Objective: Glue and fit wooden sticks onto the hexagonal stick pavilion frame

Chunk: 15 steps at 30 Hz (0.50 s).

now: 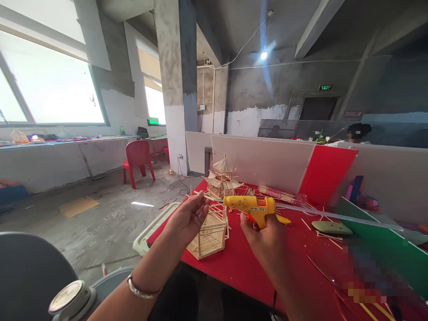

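My left hand (187,217) pinches a thin wooden stick (204,196) that points right, toward the nozzle of a yellow hot glue gun (249,206). My right hand (264,238) is closed round the gun's handle and holds it level, nozzle to the left. A long clear glue stick (334,216) runs out of the back of the gun. Just below both hands a square cage built of sticks (209,234) stands on the red table (240,267). Behind it stands a small stick pagoda (223,178).
Loose sticks and a clear packet of sticks (282,195) lie on the table, with a pale green oval object (331,228) to the right. White, red and green partition boards (267,162) fence the table. A red chair (137,161) stands on the floor at left. A person (358,132) sits beyond the partition.
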{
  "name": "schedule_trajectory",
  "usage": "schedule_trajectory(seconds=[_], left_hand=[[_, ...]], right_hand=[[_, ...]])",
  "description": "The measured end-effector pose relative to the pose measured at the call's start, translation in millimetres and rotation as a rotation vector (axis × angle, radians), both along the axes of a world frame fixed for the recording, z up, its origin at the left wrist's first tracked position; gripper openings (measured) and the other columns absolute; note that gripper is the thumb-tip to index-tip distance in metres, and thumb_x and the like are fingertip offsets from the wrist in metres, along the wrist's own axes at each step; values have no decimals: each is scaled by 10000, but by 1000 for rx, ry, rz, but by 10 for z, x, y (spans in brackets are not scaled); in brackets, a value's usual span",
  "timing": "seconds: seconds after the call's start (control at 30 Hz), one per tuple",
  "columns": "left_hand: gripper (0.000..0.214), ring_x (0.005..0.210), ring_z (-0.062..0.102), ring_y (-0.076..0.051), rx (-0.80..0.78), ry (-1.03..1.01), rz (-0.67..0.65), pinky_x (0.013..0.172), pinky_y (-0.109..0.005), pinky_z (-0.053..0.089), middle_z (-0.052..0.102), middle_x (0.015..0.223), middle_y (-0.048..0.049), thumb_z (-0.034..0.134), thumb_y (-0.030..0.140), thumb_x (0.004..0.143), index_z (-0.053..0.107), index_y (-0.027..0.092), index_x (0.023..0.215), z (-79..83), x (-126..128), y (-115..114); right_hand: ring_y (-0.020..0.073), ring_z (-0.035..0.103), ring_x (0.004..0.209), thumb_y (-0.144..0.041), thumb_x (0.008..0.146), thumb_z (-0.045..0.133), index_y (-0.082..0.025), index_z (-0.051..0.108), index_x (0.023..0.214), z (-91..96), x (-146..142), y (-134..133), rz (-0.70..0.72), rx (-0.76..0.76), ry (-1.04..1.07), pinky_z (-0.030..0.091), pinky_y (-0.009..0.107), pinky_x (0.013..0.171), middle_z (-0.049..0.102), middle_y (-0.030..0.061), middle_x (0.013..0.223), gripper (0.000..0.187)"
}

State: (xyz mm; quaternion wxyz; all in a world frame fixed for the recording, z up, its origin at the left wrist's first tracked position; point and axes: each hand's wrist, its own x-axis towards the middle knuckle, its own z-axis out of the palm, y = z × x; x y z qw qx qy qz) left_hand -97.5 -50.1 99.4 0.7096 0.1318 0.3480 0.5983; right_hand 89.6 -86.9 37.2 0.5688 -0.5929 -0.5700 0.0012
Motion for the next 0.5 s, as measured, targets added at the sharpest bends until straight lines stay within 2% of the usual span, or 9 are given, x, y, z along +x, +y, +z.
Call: schedule_trajectory(seconds=[0.27,0.5], left_hand=[[171,555,713,-129,-7,-112,121,517,-178,617,696,667,-65,540,26,943,635,70,808,-65,137,-141],[167,539,716,-141,-43,-175,170,493,-178,609,696,653,-74,537,11,938,639,57,813,-106,207,-199]], right_hand=[[171,552,484,-523,840,565,-188,633,777,-48,47,-16,-107,110,-179,398,278,489,639,31,611,348],[179,595,505,-512,851,584,-182,644,769,-15,120,-84,-94,133,-169,415,273,484,669,47,631,345]])
